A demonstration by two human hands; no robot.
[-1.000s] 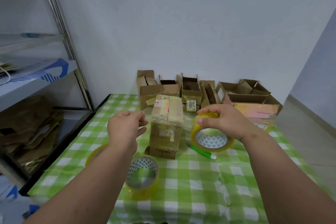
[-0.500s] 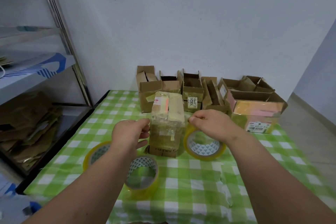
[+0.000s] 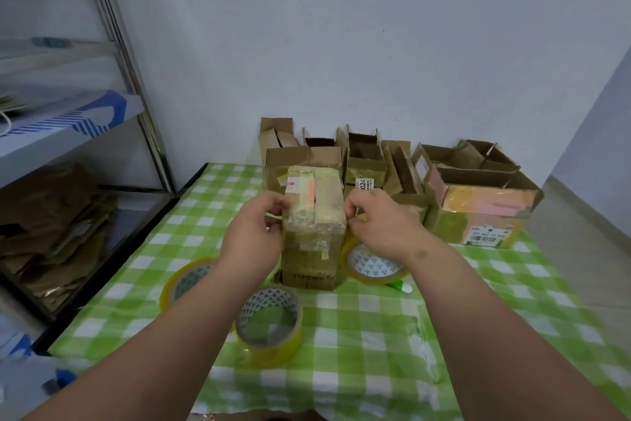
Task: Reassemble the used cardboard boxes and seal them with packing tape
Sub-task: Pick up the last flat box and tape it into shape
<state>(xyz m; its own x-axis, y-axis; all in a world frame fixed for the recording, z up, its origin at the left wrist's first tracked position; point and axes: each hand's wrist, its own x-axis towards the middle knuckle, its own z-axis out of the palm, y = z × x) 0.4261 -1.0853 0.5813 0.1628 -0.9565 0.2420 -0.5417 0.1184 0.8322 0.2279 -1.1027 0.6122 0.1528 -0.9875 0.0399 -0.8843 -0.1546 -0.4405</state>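
Both forearms reach forward from the lower edge, wrists level. Left hand (image 3: 254, 232) curls its fingers against the left side of the taped cardboard box (image 3: 312, 226), gripping it near the top edge. Right hand (image 3: 382, 222) pinches at the box's upper right edge, fingers bent inward. The box stands upright on the counter (image 3: 375, 335), mid-surface, between the two hands, its top wrapped in clear tape. Counter carries a green-and-white checked cloth. Three tape rolls on it: one lying flat just right of the box (image 3: 374, 265), partly under the right wrist; one standing near the front (image 3: 269, 325); one to the left (image 3: 187, 279), half hidden by the left forearm. A green-tipped pen (image 3: 401, 286) pokes out beside the right roll. Open boxes (image 3: 478, 188) line the back against a pale wall. Metal shelving (image 3: 112, 55) stands at left with flattened cardboard below. Since half a second ago the right hand has let go of the roll, now lying on the cloth, and moved to the box; the left hand has closed in on its side.
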